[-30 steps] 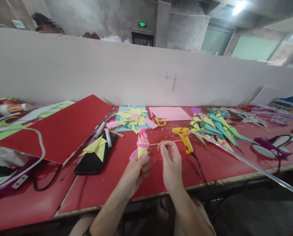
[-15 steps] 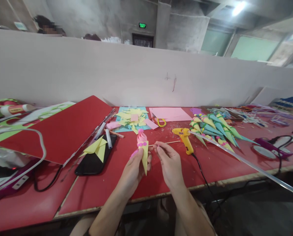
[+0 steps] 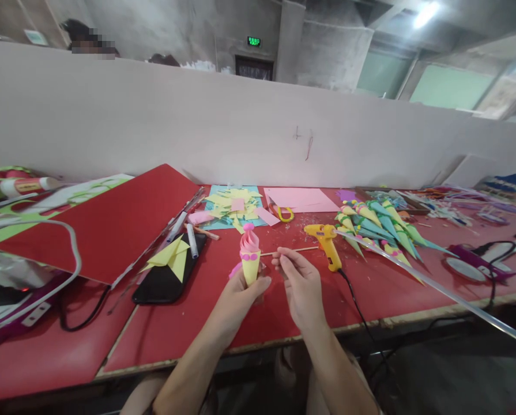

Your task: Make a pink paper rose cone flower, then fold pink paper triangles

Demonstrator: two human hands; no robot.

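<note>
My left hand (image 3: 243, 291) is wrapped round a paper ice cream cone (image 3: 251, 266), held nearly upright. It has a yellow cone, a pink swirl on top with a small pink ball, and pink dots round the rim. The cone's lower tip is hidden by my thumb. Just to the right, my right hand (image 3: 298, 279) is apart from the cone with its thumb and fingertips pinched together. Whatever they may hold is too small to make out. Behind those fingers a thin wooden stick (image 3: 303, 249) lies on the table, pointing toward a yellow glue gun (image 3: 328, 245).
Several finished paper cones (image 3: 374, 222) are piled at the right. Yellow paper scraps (image 3: 234, 204), pink sheets (image 3: 303, 199) and yellow-handled scissors (image 3: 286, 215) lie at the back. Left of my hands are a black phone (image 3: 162, 290), a marker (image 3: 191, 241) and a red board (image 3: 106, 225). A long clear rod (image 3: 448, 294) crosses the right side.
The paper cone has turned in my left hand, and my thumb has slid down to its lower part. My right hand stays pinched, nearly in the same place. The camera has tilted slightly.
</note>
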